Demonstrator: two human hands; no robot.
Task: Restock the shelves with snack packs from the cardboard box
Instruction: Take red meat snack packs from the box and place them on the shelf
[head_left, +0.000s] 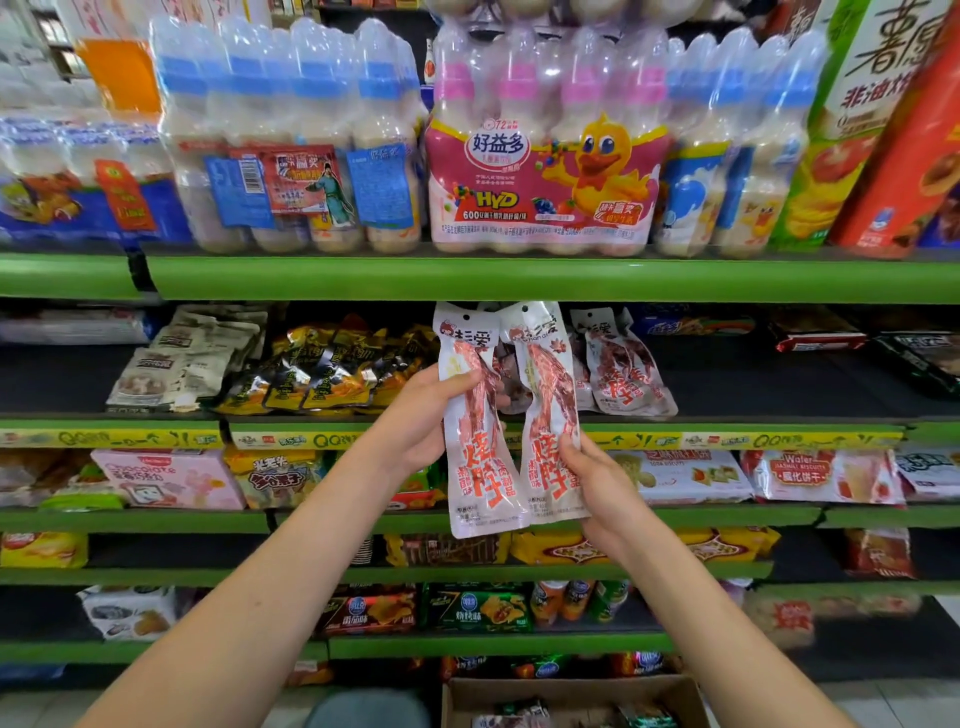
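Holding two snack packs upright before the shelf (519, 423): left hand (415, 421) grips left pack (480, 441), right-hand (597, 480) fingers (570, 453) pinch right pack (548, 410).

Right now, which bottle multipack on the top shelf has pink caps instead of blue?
The middle multipack, directly above the held snack packs: pink caps and a yellow duck on a pink label. Its neighbours on both sides have blue caps.

A shop is being shown: green shelves (519, 278) are being filled with packaged snacks (322, 374), bottled drink multipacks (545, 156) and yellow price strips (291, 440).
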